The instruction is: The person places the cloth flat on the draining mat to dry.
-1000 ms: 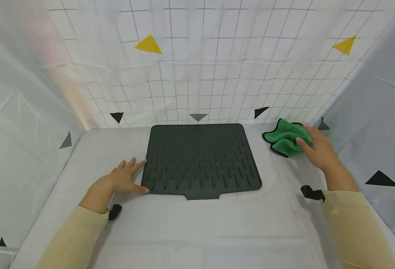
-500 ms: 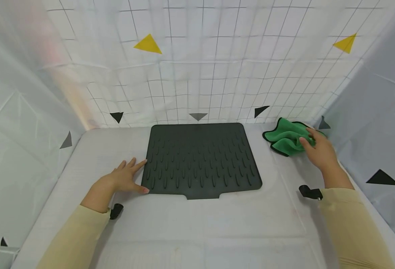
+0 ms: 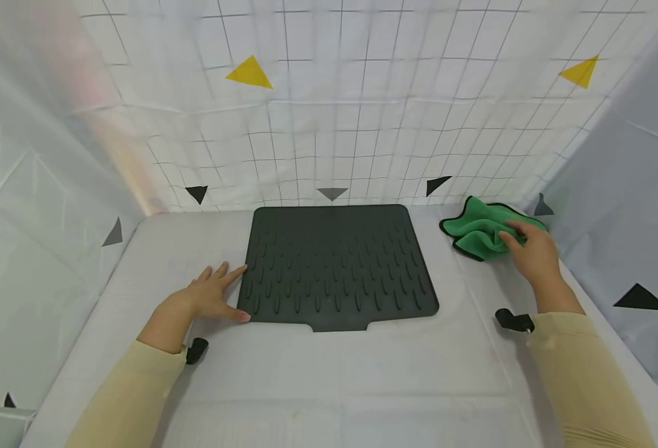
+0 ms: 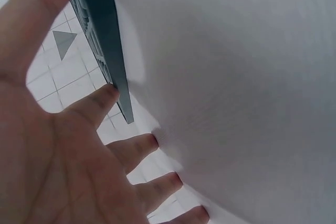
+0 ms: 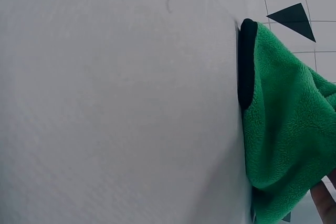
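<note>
In the head view a dark green, nearly black mat with raised ridges and a front tab lies flat on the white table. My left hand is spread at its left edge, with forefinger and thumb touching the edge. The left wrist view shows the thumb and forefinger at the mat's side, the other fingertips on the table. On the right lies a crumpled green cloth with black edging. My right hand is at its right side, thumb and forefinger apart over the folds. The right wrist view shows only fingertips beside the cloth.
A white sheet with a black grid rises behind the table, marked with yellow and dark triangles. Pale sheets enclose both sides. White covering spreads over the table in front of the mat.
My right hand has drawn slightly back and down over the cloth, baring the cloth's far right corner. The left hand and mat hold still.
</note>
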Action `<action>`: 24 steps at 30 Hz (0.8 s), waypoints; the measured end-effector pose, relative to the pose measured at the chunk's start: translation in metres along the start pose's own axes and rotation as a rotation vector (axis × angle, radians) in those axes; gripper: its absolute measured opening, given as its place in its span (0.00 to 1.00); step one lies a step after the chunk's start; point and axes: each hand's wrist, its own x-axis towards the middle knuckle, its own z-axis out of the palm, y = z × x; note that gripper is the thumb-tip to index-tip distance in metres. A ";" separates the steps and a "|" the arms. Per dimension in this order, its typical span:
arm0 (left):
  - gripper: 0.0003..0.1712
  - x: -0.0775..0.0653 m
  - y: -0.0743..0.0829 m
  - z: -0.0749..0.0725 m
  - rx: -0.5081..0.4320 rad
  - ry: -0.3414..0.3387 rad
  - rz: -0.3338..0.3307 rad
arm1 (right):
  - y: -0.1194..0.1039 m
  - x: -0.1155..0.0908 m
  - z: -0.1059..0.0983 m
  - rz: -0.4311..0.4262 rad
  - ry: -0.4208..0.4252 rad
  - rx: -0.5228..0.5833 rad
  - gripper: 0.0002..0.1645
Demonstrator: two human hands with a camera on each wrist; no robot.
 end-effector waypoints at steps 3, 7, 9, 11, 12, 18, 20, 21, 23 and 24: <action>0.67 0.000 0.000 0.000 0.001 -0.002 -0.003 | -0.002 0.000 0.001 -0.006 0.016 -0.009 0.32; 0.68 0.000 0.001 0.000 0.000 -0.005 -0.002 | -0.005 -0.003 0.002 -0.009 0.051 0.015 0.31; 0.68 0.000 0.001 0.000 -0.002 -0.006 0.000 | -0.007 -0.004 0.002 0.002 0.073 0.046 0.31; 0.68 0.000 0.001 -0.001 -0.003 -0.006 -0.001 | -0.008 -0.004 0.002 0.013 0.099 0.081 0.32; 0.68 0.000 0.001 -0.001 -0.003 -0.007 -0.003 | -0.009 -0.004 0.002 0.019 0.109 0.098 0.33; 0.68 -0.001 0.001 -0.001 -0.004 -0.009 -0.012 | -0.014 0.000 0.002 0.040 0.159 0.165 0.33; 0.68 -0.001 0.002 -0.001 -0.006 -0.009 -0.013 | -0.017 0.000 0.001 0.052 0.165 0.173 0.33; 0.68 -0.001 0.001 -0.001 -0.006 -0.008 -0.013 | -0.019 0.000 0.000 0.057 0.168 0.176 0.33; 0.68 -0.001 0.001 -0.001 -0.006 -0.007 -0.011 | -0.022 0.000 -0.001 0.069 0.173 0.184 0.33; 0.68 -0.001 0.001 -0.001 -0.007 -0.007 -0.010 | -0.024 0.000 -0.002 0.072 0.176 0.188 0.33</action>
